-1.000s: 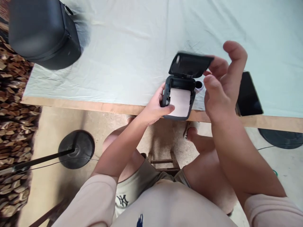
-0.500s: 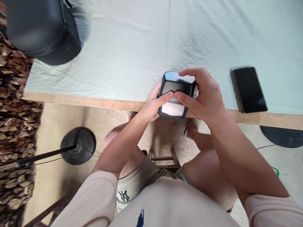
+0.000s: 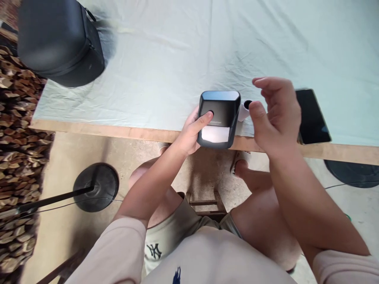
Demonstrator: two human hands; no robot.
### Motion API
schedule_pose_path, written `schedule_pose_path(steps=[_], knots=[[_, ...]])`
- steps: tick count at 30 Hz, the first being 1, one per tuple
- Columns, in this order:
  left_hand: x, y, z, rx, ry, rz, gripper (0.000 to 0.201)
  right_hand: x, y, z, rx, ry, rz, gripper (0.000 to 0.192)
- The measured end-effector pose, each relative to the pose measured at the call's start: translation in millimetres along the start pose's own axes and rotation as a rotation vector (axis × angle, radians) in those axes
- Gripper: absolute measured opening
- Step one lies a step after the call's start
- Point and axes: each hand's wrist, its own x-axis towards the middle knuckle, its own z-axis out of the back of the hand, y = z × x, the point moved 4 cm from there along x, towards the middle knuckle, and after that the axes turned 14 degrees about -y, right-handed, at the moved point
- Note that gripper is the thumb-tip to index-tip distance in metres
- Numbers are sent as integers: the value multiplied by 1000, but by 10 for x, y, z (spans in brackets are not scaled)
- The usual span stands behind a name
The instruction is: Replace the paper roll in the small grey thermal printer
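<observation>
A small black printer with its lid closed sits at the table's near edge, white paper showing at its front slot. My left hand grips its left side, the thumb pressed on the lid. My right hand hovers just right of it, fingers apart and curled, holding nothing. A white paper roll lies between the printer and my right hand, partly hidden.
A black phone lies face up right of my right hand. A black round case stands at the table's far left. A pale cloth covers the table. Stacked firewood and a round stand base are at left.
The printer's lid went from open to closed. My right hand pressed it down, then lifted off to the right. My left hand kept its grip.
</observation>
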Motion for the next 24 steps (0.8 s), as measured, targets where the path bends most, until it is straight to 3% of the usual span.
schedule_pose_path(steps=[4,7,9,10,11,12,13,15,19,22,24], knots=[[31,-11,-34,3,-11,15,59,-1,-1,200,-14,-61,-11,40],[52,-4,-81,6,-3,8,57,-200,-1,545,-22,-94,-48,37],[65,16,-101,10,0,14,58,-518,11,910,-83,-116,-88,40],[70,26,-105,10,-2,19,59,-741,14,1090,-199,-45,-143,44],[75,35,-108,8,-2,23,61,-988,31,1319,-347,-75,-218,44],[78,41,-110,4,-2,25,63,-1262,59,1551,-497,-119,-337,50],[82,46,-111,2,-1,30,65,-1570,80,1733,-614,-52,-536,63],[89,53,-110,-2,-7,39,70,-2137,247,2000,-673,32,-766,82],[99,43,-123,5,-10,36,79,-2855,688,2254,-687,66,-974,112],[103,12,-158,-4,52,5,74,-2999,886,2394,-684,21,-1019,122],[113,2,-162,-8,64,17,67,-3008,917,2478,-672,2,-1040,117]])
